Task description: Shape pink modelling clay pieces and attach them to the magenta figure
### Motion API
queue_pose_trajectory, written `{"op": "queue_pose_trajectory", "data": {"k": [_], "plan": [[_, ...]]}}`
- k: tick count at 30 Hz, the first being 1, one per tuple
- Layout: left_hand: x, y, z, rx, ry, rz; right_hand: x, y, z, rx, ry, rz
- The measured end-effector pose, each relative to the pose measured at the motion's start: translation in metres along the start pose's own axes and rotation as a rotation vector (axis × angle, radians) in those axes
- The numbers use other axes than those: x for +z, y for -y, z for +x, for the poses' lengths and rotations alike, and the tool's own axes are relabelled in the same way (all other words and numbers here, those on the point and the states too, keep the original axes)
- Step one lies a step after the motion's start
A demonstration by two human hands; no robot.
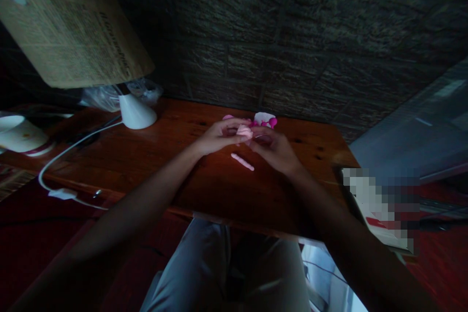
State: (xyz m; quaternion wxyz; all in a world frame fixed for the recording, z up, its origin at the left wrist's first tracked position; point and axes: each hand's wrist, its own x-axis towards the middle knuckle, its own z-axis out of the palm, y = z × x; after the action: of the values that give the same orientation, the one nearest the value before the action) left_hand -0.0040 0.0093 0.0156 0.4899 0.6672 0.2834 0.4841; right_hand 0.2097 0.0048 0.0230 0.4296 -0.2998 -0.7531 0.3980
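Observation:
A light pink lump of modelling clay (244,131) is held above the wooden table, between the fingertips of both hands. My left hand (219,137) pinches it from the left, thumb below and fingers above. My right hand (272,148) is curled against its right side, somewhat blurred. On the tabletop just below the hands lies a thin pale pink clay roll (242,161), slanting down to the right. Behind the fingers are darker pink pieces (272,122) and a white piece (263,117), partly hidden by the hands.
A lamp with a newsprint shade and white base (137,112) stands on the table (204,185) at left, its white cord hanging over the front edge. Further left is a white cup (22,134). A dark stone wall (237,34) rises behind. A flat item (376,209) lies at right.

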Motion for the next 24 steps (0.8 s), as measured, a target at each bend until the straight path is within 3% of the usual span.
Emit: {"op": "queue_pose_trajectory", "data": {"k": [11,16,24], "plan": [[0.003,-0.01,0.0,0.001,-0.042,0.079,0.003,0.015,-0.007,-0.112,-0.047,-0.178],[0.011,-0.009,-0.001,-0.001,-0.032,0.128,0.007,0.01,-0.008,-0.138,-0.046,-0.12],[0.017,-0.004,0.0,0.103,-0.19,0.302,0.013,0.007,-0.008,-0.089,-0.085,-0.212]]}}
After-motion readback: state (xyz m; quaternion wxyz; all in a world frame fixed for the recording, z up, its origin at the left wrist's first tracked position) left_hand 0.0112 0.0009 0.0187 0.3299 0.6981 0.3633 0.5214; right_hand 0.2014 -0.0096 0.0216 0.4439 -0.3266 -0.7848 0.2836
